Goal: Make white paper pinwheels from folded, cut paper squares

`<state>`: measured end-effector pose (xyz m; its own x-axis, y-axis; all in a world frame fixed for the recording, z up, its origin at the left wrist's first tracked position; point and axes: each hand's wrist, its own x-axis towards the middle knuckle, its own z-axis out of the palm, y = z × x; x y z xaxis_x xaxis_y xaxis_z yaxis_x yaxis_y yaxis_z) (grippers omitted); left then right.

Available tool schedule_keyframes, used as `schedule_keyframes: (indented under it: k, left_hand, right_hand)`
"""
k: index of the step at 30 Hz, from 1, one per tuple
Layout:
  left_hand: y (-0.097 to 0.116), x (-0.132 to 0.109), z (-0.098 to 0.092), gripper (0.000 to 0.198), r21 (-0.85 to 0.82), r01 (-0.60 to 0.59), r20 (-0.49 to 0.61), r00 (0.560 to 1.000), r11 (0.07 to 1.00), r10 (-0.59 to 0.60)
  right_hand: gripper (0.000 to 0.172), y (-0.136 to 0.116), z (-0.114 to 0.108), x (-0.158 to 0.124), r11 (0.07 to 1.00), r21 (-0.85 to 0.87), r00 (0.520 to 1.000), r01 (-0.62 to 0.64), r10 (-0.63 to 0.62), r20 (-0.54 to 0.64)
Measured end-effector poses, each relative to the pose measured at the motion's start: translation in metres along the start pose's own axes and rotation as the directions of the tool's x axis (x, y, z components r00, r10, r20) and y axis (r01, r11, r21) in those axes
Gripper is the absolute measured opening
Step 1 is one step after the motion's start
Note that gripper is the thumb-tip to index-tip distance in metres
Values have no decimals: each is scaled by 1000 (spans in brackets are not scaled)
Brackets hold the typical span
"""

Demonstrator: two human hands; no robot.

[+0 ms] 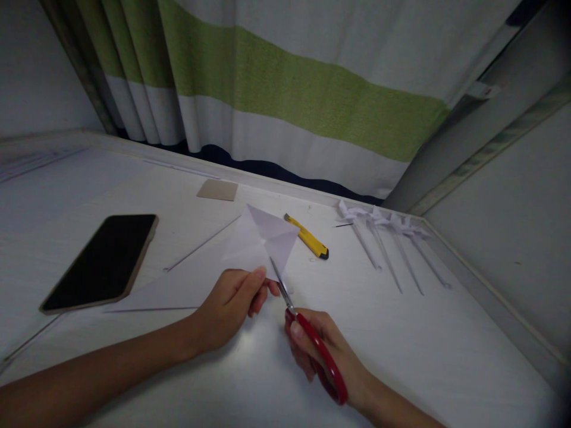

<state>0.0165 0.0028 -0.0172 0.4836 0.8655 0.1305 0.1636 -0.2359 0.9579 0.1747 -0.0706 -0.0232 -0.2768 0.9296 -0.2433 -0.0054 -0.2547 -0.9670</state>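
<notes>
A creased white square of paper (263,238) is pinched at its near corner by my left hand (243,297), thumb on top. Red-handled scissors (328,362) are gripped in my right hand (319,342), with its fingers around the handles. Their blades point away from me and lie along the paper's lower right part, near a diagonal crease. Whether the blades are apart or together is hard to make out. Beneath my left hand and the square lies a larger white sheet (178,285) on the white table.
A dark-screened phone (102,261) lies at the left. Behind the paper are a yellow box cutter (307,236) and a beige card (217,189). Several paper pinwheels (392,229) with rolled sticks rest at the back right. A striped curtain (289,71) hangs behind the table.
</notes>
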Motion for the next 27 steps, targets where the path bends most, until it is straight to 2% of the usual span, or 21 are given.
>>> schedule_keyframes:
  k: [8, 16, 27]
  left_hand:
    - [1, 0, 0, 42, -3, -4, 5, 1000, 1000, 4]
    - [2, 1, 0, 44, -5, 26, 4, 1000, 1000, -26]
    - [4, -2, -1, 42, -1, 58, 23, 998, 998, -58]
  right_hand:
    - [36, 3, 1, 1, 998, 57, 1000, 0, 0, -1]
    - [37, 1, 1, 0, 1000, 21, 1000, -5, 6, -18]
    - [39, 0, 0, 0, 998, 39, 998, -42, 40, 46]
